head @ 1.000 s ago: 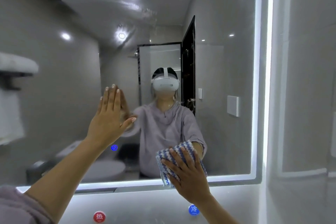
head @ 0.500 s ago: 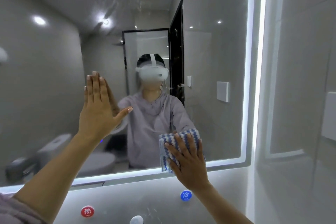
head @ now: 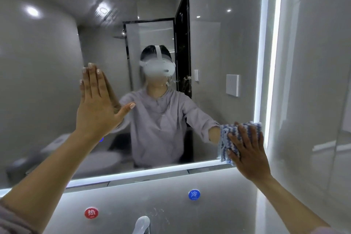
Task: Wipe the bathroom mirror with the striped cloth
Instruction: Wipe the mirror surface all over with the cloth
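Observation:
The bathroom mirror [head: 218, 43] fills most of the head view, framed by a lit strip along its bottom and right edges. My right hand [head: 247, 150] presses the blue-and-white striped cloth [head: 226, 138] flat against the glass in the lower right corner, fingers spread over it. My left hand [head: 96, 104] rests flat on the mirror left of centre, fingers together and pointing up, thumb out, holding nothing. Streaks and smears show on the upper part of the glass.
Below the mirror the wall carries a red round hot label [head: 91, 212] and a blue round cold label [head: 194, 194]. A white tap top [head: 141, 224] pokes up at the bottom edge. A glossy tiled wall [head: 313, 81] stands close on the right.
My right hand has slid the striped cloth to the right along the bottom of the mirror, into the lower right corner. My left hand stays flat on the glass.

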{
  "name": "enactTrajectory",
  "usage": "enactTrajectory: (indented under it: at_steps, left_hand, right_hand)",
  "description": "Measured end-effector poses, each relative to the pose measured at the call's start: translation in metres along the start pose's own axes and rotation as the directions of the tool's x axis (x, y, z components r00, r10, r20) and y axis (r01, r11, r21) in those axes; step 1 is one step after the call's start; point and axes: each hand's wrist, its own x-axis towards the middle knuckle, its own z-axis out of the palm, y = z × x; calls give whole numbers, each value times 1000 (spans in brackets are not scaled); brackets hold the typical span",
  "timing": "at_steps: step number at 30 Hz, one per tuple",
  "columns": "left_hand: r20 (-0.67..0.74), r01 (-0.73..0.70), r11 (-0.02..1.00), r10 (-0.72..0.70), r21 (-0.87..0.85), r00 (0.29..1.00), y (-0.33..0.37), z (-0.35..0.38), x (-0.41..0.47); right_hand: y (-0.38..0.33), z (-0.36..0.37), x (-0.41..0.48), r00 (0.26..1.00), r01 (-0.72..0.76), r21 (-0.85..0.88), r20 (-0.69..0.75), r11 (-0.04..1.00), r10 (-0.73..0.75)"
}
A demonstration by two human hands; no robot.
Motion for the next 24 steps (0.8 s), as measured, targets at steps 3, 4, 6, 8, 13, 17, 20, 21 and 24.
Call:
enactTrajectory:
  at_steps: [3,4,6,8,13,17,20,21,24]
  left_hand:
    - [-8,-6,1000,6,-1,1000,0,0,0]
    - [-6,-9,1000,9,2,1000,0,0,0]
    - [0,-10,1000,10,7,1000,1,-1,0]
    - [9,-10,1000,10,9,1000,2,-2,0]
    - [19,-3,1000,3,12,1000,4,-3,-1]
    - [17,10,1000,-10,14,1000,5,-4,0]
    - [16,11,1000,-12,22,1000,5,-4,0]
    - [17,11,1000,-12,26,1000,6,-4,0]
    - [26,12,1000,-13,29,1000,7,-5,0]
  right_hand:
    - [12,-4,-3,998,-54,-4,-41,999,54]
    - [15,-5,-4,996,-71,-1,-47,997,71]
    - [16,-6,-4,995,-81,10,-52,997,81]
    - [13,-6,-3,995,-71,17,-69,997,72]
    - [1,-3,-4,982,-121,48,-143,992,126]
    - [-24,1,-2,953,-187,132,-217,973,213]
    - [-55,10,0,948,-206,173,-207,963,241]
    - [-68,14,1,952,-194,182,-202,964,229]
    - [-108,23,2,970,-134,204,-174,970,171]
